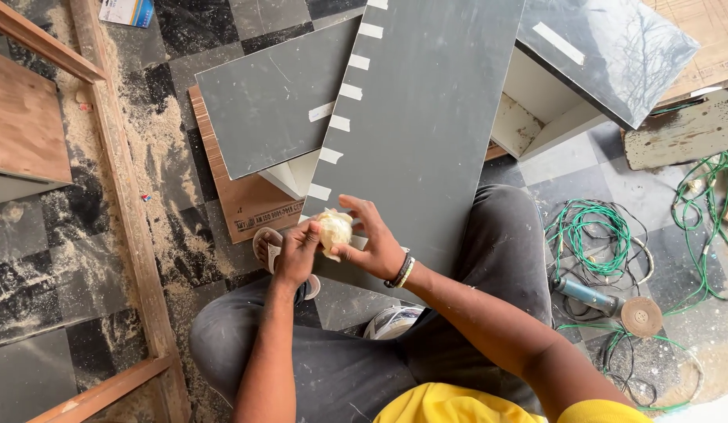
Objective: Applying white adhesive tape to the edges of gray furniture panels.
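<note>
We look down at a person seated on a sawdust-strewn tiled floor. At left, our left hand closes its fingers around a pale, crumpled wad of cloth. The wad is roundish, with no clear long axis or pointing end, and sits between both hands, equally near each. To its right, our right hand pinches the wad with thumb and fingers. Just beyond lies a long grey panel, running away from us, with white tape tabs along its left edge.
</note>
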